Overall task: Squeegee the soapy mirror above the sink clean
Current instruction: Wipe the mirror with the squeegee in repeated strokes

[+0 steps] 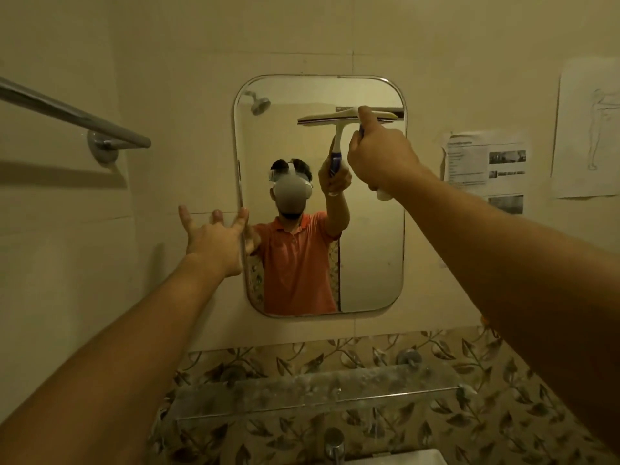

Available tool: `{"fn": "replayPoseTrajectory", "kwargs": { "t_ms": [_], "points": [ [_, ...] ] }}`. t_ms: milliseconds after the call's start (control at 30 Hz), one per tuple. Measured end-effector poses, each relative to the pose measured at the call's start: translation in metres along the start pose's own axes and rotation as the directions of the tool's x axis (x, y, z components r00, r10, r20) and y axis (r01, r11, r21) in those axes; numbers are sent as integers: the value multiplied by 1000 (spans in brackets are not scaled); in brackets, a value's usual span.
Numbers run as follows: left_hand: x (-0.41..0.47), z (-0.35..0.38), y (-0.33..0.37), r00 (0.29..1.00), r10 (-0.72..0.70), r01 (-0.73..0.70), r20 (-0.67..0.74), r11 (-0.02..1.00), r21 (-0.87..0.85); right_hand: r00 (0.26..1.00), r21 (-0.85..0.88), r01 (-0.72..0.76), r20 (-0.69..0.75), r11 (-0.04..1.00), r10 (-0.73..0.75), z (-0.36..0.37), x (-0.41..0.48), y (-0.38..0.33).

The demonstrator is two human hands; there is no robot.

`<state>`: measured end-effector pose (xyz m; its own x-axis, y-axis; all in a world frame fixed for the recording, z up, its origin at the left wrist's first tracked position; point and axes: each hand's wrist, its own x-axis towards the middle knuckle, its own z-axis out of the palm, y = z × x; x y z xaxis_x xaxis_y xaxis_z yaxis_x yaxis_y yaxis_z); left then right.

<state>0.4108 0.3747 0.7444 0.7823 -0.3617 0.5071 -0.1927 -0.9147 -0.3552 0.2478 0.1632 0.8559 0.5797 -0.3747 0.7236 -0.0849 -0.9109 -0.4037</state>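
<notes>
Squeegee (389, 115) up high on the mirror (369, 246), blade near its top right corner, right hand (379, 159) wrapped round the handle; left hand (214, 236) spread, fingertips (243, 214) at the mirror's left edge.

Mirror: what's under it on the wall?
Below the mirror: a leaf-patterned tile band, a cloudy glass shelf across it, then the tap and a sink corner. The right forearm covers the tiles' right end; most of the sink is out of frame.
</notes>
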Motion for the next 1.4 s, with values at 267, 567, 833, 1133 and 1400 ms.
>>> {"fn": "replayPoseTrajectory", "kwargs": {
  "t_ms": [267,567,833,1133,1400],
  "points": [
    [-2,-4,3,1000,-17,17,23,1000,22,998,-5,-50,23,999,50,47,-74,34],
    [-1,0,2,999,-13,12,33,999,29,974,-78,-150,161,986,161,123,-190,100],
    [-3,0,7,999,-29,29,43,1000,1,878,-97,-281,375,955,297,173,-267,149],
    [2,-1,3,999,-22,21,36,1000,10,987,92,-65,154,994,51,49,-142,75],
    [-3,-7,3,999,-20,20,36,1000,8,995,81,46,-91,996,-38,-46,19,12]
  ]
}}
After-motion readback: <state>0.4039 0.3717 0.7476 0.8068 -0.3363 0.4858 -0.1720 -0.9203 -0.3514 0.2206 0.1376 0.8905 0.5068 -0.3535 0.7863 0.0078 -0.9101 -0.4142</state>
